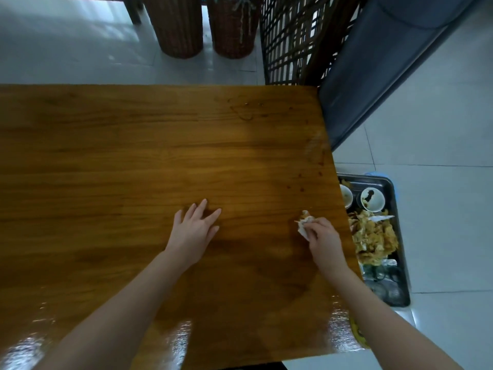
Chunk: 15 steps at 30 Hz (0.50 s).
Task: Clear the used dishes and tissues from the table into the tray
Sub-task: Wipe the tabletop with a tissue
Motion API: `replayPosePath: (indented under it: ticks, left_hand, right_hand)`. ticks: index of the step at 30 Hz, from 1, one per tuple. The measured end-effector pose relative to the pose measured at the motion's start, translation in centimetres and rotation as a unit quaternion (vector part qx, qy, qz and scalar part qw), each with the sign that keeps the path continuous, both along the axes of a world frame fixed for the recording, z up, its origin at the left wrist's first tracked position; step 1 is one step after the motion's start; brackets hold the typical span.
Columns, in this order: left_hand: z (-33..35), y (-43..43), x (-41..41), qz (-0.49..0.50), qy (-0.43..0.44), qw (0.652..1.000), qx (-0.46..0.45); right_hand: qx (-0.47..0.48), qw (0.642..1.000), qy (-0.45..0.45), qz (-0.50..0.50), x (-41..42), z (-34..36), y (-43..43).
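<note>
Near edge of the table (106, 156): glossy wood with glare patches, both forearms crossing it.

Left hand (193, 231): flat on the wood, fingers spread, holding nothing.

Right hand (324, 239): fingers curled, pinching a crumpled tissue (304, 226) against the tabletop close to the right edge.

Tray (378, 180): just right of the right hand, below table level on the floor. It holds two small stained bowls (372, 200) and a heap of soiled tissues (373, 236).

Progress, as judged: nearly done. No dishes show on the wood, and this tissue looks like the last item to go into the tray.

Surface: brown drips (301, 182) beyond the right hand, faint smears further off.

Room: pale floor tiles (440, 129). Beyond the far table edge stand two wicker baskets (181, 25), a lattice screen (293, 41) and a grey seat (373, 62).
</note>
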<state>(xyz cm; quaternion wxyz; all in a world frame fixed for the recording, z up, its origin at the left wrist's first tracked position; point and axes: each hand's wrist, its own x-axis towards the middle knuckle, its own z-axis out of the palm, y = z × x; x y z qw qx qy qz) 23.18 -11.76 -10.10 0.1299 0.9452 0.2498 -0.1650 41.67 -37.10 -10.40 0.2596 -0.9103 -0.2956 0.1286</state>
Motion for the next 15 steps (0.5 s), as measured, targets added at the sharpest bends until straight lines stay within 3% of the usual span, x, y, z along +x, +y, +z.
replayPosePath:
  ticks: [3, 8, 15]
  left_hand:
    - [0.0, -0.3, 1.0, -0.004, 0.004, 1.000, -0.005]
    - [-0.1, -0.5, 2.6, -0.012, 0.010, 1.000, 0.004]
    - [-0.4, -0.3, 4.7, -0.032, 0.008, 0.999, 0.015]
  right_hand:
    - [-0.022, 0.995, -0.013, -0.095, 3.0, 0.2, -2.5]
    - [-0.023, 0.984, -0.027, -0.174, 2.2, -0.3, -1.1]
    - [0.026, 0.996, -0.008, -0.083, 1.5, -0.7, 3.1]
